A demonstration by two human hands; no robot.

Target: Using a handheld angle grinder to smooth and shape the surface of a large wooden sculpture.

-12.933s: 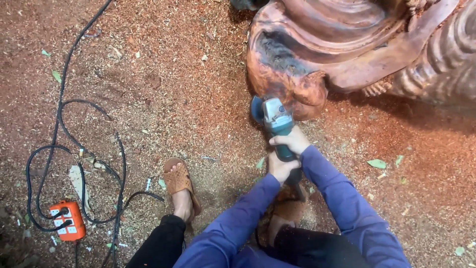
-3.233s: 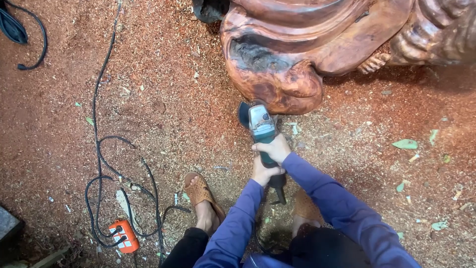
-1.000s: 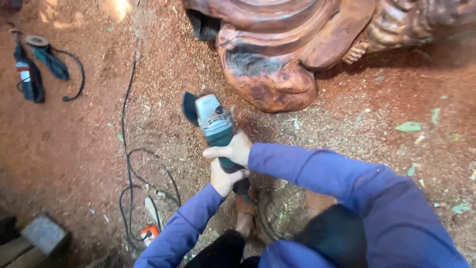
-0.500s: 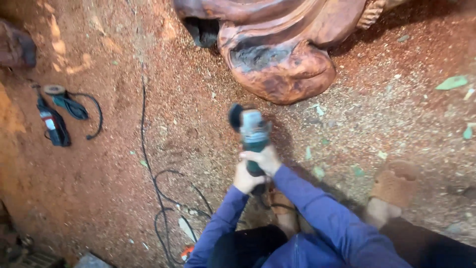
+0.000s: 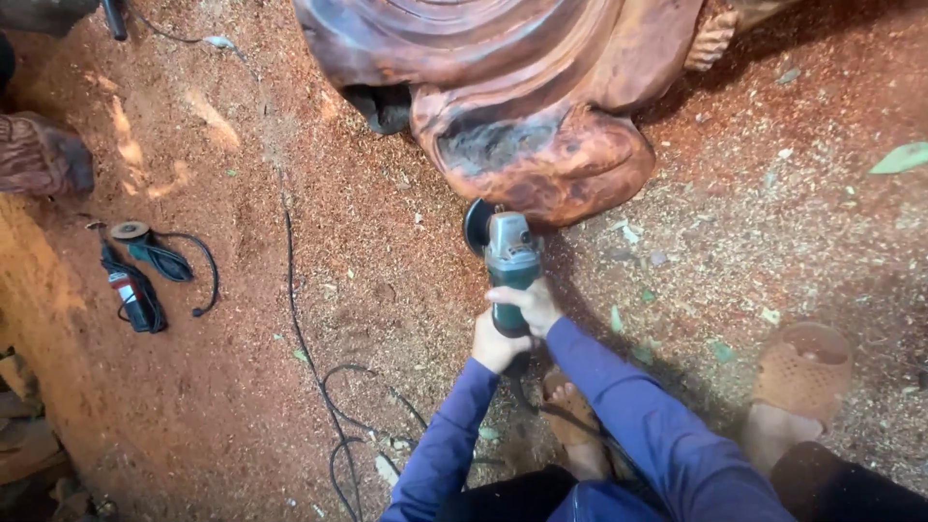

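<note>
Grinding at the foot of a large carving (image 5: 522, 87), judged well under way but not finished: upper folds smooth, dark and glossy, while the rounded lobe nearest the tool shows a rough, grey, torn hollow at its top. Grinder (image 5: 505, 259) held low over the ground, teal body upright in view, disc at its far end just beside the lobe's lower left edge; contact with the wood cannot be told. Right hand (image 5: 527, 304) wrapped round the handle, fingers closed on it; left hand (image 5: 496, 343) clasped just below, fingers likewise closed on the same handle. Blue sleeves, a bare foot beneath the arms, a sandal (image 5: 802, 362) well to the right. Ground: red earth thickly covered with sawdust and pale chips, heaviest around the carving, with a few green leaves scattered at right. Black cable (image 5: 295, 290) running from the top edge down past the hands to loops near the bottom edge. Well apart at left, a second grinder (image 5: 145, 253) and another small tool (image 5: 130, 295) lying on the dirt. More carved wood (image 5: 39, 155) at the left edge. Outdoor or open-shed workplace, sunlit patches at upper left.
</note>
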